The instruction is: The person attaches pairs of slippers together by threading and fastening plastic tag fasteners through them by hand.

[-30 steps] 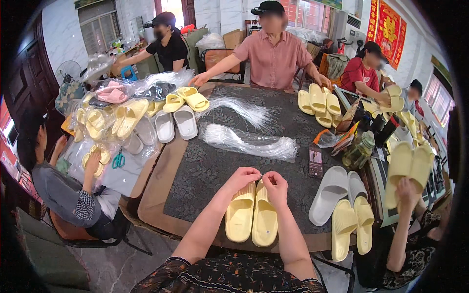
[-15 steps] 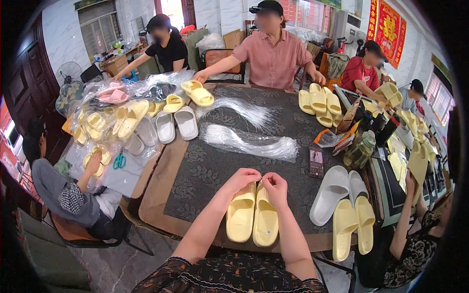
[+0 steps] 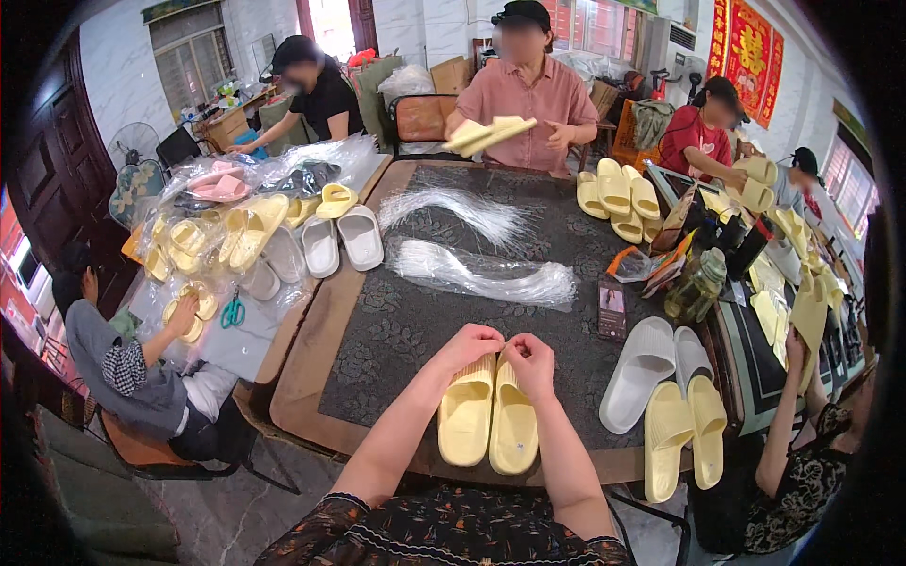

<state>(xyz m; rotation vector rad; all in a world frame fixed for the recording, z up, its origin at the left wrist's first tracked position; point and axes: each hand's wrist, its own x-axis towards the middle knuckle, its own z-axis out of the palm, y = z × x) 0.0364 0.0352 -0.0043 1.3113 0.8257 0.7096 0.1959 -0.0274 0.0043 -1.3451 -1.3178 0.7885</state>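
A pair of yellow slide slippers (image 3: 465,423) lies side by side at the table's near edge, open heels toward me. My left hand (image 3: 471,347) is at the toe of the left slipper, its thumb and fingers pinched together. Close beside it, my right hand (image 3: 531,364) pinches in the same way above the right slipper's toe. Whatever the fingertips hold is too small or hidden to make out. Beyond my hands lies a clear-wrapped bundle of thin white ties (image 3: 481,274), with a second loose bundle of ties (image 3: 462,215) farther off.
Grey slippers (image 3: 638,375) and yellow slippers (image 3: 668,441) stand at my right, near a phone (image 3: 612,309) and a glass jar (image 3: 696,287). More yellow slippers (image 3: 615,189) sit at the far right. Bagged slippers and teal scissors (image 3: 232,309) crowd the left table. Several co-workers surround the tables.
The co-worker across the table has lifted a yellow slipper pair from the left side and brought it in front of the body. My hands stay pinched at the slippers' toes, nearly still.
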